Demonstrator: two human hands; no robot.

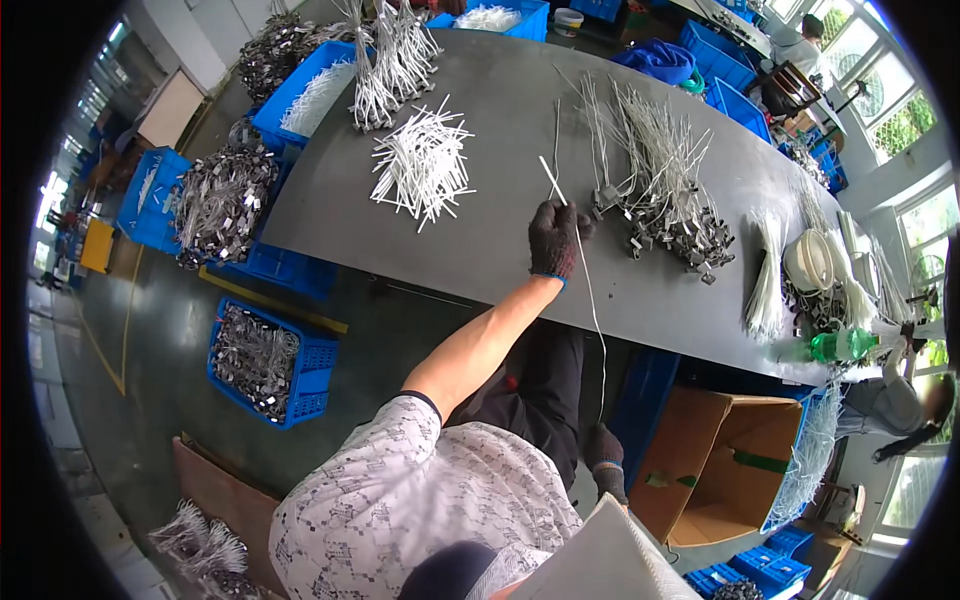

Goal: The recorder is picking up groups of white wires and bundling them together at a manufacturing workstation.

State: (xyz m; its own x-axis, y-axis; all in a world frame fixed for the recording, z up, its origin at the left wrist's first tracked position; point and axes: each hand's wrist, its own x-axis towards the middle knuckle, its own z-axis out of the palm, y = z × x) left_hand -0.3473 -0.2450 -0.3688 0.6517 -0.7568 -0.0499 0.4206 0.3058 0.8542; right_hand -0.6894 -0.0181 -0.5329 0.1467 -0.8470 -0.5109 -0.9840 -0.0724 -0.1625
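Observation:
My left hand (558, 235), in a dark knitted glove, is closed over the near part of the grey table. A short white tube (550, 178) sticks up out of its fingers. From the same hand a long thin white wire (594, 300) runs down past the table edge. Whether the wire passes through the tube is hidden by the glove. Low by my right side, my gloved right hand (603, 452) is closed at the wire's lower end. Just right of my left hand lies a bundle of wires with metal-cased ends (675, 225). A pile of loose white tubes (425, 165) lies to the left.
Tied wire bundles (390, 70) stand at the table's far left. White wire bundles (768, 275) and a green bottle (840, 346) are at its right end. A cardboard box (690, 450) stands right of my legs, a blue crate (270, 365) on the floor left. Other people work at right.

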